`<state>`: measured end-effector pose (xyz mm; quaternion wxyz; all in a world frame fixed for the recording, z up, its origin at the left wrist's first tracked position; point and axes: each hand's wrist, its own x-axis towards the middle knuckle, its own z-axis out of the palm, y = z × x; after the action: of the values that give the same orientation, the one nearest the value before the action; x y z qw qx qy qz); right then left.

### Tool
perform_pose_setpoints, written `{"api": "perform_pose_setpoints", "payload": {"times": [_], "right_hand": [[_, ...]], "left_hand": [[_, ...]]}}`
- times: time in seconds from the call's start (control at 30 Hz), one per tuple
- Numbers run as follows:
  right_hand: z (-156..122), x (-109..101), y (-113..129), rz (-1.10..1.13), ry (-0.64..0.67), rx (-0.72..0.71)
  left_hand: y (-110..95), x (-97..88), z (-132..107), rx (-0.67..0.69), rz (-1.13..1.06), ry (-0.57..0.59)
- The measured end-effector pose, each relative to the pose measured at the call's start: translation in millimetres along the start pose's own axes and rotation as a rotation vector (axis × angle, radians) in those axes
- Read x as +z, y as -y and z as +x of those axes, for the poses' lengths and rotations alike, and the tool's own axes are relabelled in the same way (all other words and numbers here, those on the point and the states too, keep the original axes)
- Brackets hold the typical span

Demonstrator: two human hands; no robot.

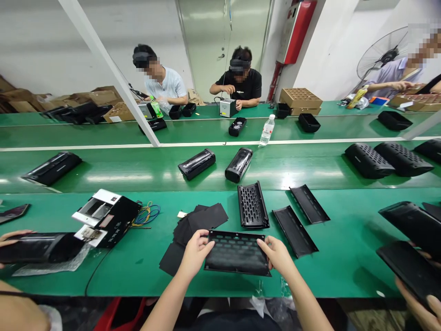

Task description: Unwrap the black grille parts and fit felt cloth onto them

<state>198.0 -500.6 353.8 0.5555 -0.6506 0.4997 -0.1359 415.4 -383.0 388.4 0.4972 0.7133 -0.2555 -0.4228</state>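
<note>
Just above the near edge of the green bench I hold a black slotted grille panel [237, 259], its inner side facing me. My left hand [197, 252] grips its left end, thumb on top. My right hand [278, 255] is closed on the opposite end. The slots look dim, as if backed by a thin dark sheet, but I cannot tell for sure. Left of the panel lies a loose pile of thin black rectangular sheets [206, 217]. Beyond it rests another slotted grille panel [254, 204]. Two more curved black panels [295, 231] [310, 203] lie to the right.
A white-and-black machine [106, 216] with coiled wires [147, 214] stands left, near a neighbour's hand [14, 239] on a black housing [41, 247]. At right, another person's hand [413, 299] holds a black part [409, 271]. Black units [197, 164] [239, 164] lie on the middle strip; co-workers sit opposite.
</note>
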Motion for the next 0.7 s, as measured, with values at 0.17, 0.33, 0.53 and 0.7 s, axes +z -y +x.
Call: {"api": "perform_pose_setpoints", "payload": {"times": [0.17, 0.33, 0.53, 0.7], "right_hand": [[-18, -17, 24, 0.248, 0.04, -0.109], [-30, -26, 38, 0.31, -0.04, -0.119], [-40, -30, 46, 0.366, -0.117, -0.132], [-46, -31, 50, 0.337, -0.127, -0.145]], "left_hand": [[-28, -3.3, -10, 0.059, -0.054, -0.048], [-47, -2.2, -22, 0.091, -0.128, -0.044], [-65, -1.3, -36, 0.088, -0.124, 0.0], [-64, -0.1, -36, 0.118, -0.075, -0.08]]}}
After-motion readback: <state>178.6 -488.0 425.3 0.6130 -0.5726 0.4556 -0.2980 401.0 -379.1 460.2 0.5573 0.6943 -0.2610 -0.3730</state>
